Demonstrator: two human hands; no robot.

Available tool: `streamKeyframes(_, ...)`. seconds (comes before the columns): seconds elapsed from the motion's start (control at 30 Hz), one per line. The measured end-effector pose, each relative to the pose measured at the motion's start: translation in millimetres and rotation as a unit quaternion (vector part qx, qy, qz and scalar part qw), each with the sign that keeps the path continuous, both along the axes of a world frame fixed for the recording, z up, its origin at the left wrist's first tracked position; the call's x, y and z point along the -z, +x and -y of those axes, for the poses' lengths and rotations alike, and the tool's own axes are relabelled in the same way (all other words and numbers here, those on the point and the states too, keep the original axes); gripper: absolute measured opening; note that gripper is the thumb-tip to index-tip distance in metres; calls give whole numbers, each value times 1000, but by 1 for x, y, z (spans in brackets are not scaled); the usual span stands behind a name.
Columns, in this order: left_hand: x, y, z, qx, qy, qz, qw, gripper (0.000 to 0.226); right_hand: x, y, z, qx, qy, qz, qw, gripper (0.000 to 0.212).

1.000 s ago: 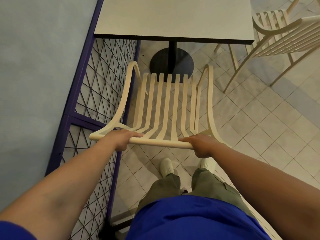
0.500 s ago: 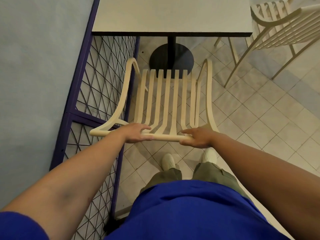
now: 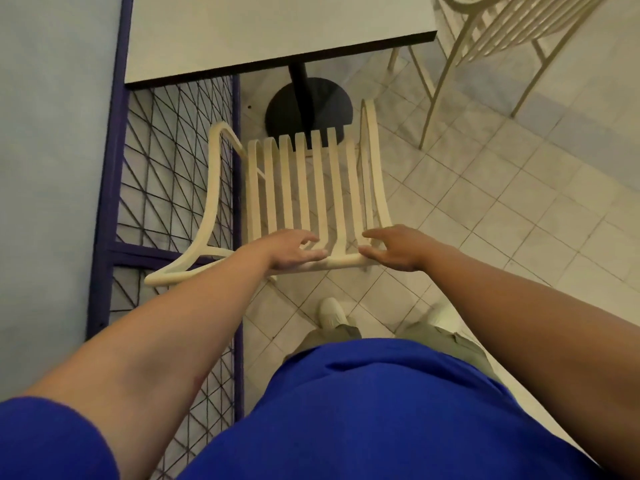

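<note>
While your left hand (image 3: 292, 250) and right hand (image 3: 394, 249) lie loose-fingered, gripping nothing, on the top rail of the cream slatted chair (image 3: 319, 185), which stands just short of the desk (image 3: 277, 36), push evenly so it slides straight under, clear of the purple mesh partition (image 3: 236, 105) alongside. The tiled floor (image 3: 485, 220) holds a second chair (image 3: 485, 46) to your right.

The chair (image 3: 311, 188) stands before me, my left hand (image 3: 291, 249) resting on its top rail and my right hand (image 3: 394, 247) touching it further right. The table (image 3: 270, 32) lies beyond, the mesh partition (image 3: 173, 161) left, a second chair (image 3: 502, 32) far right
</note>
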State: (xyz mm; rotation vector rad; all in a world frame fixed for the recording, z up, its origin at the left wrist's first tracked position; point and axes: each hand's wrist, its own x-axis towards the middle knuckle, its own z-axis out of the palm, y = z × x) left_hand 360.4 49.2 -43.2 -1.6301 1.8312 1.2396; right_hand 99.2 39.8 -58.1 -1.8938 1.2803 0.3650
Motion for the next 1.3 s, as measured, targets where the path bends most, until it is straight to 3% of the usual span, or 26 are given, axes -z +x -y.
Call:
streamKeyframes(0.17,-2,-72,17,23,-15,2,1000,74,2,-62,3,33,-12,5,999,64)
streamKeyframes(0.5,0,-250,47,-40,-26,-33,998,71,11,-232,18,81,29,-15,996,70)
streamKeyframes(0.7,3,-342,68,-10,1,-70,997,66,6,-315,23,101,37,-37,993,67)
streamKeyframes(1.0,6,-406,128,12,25,-70,997,67,7,-384,69,138,49,-50,988,69)
streamKeyframes(1.3,24,-457,254,21,28,-64,997,67,11,-440,211,141,31,-64,988,68)
